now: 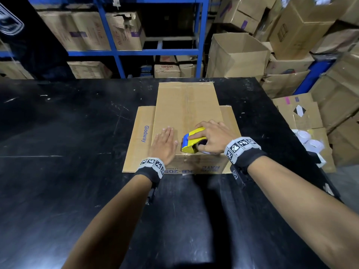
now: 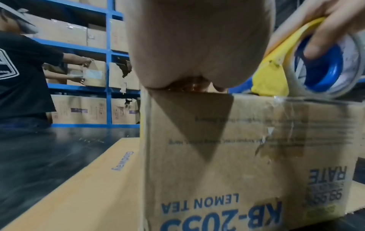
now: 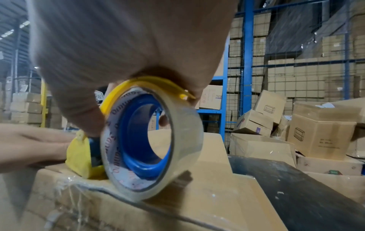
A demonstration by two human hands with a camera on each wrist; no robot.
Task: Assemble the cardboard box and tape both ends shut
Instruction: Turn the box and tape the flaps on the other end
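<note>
The right hand (image 1: 212, 136) curls its fingers over the yellow tape dispenser (image 1: 193, 139), with the thumb hooked into the blue core of the clear tape roll (image 3: 152, 150); the roll's lower edge touches the top of the cardboard box (image 1: 186, 111) at its near edge, over the middle seam; a strip of clear tape (image 2: 292, 125) runs from there down the box's near side, wrinkled at the corner. The left hand (image 1: 165, 145) lies flat with straight fingers on the box top, just left of the dispenser, holding nothing; in the left wrist view only the heel of the palm shows, resting on the box's top edge. The box stands on a black table (image 1: 58, 152), its side flaps spread flat on the tabletop to left and right; the near side reads "LEMON TEA" upside down. Beyond the table stand blue shelves (image 1: 114, 53) with cartons, and loose cartons (image 1: 239, 55) pile up on the right; a person in a dark shirt (image 2: 21, 70) reaches toward a carton on the shelves.
</note>
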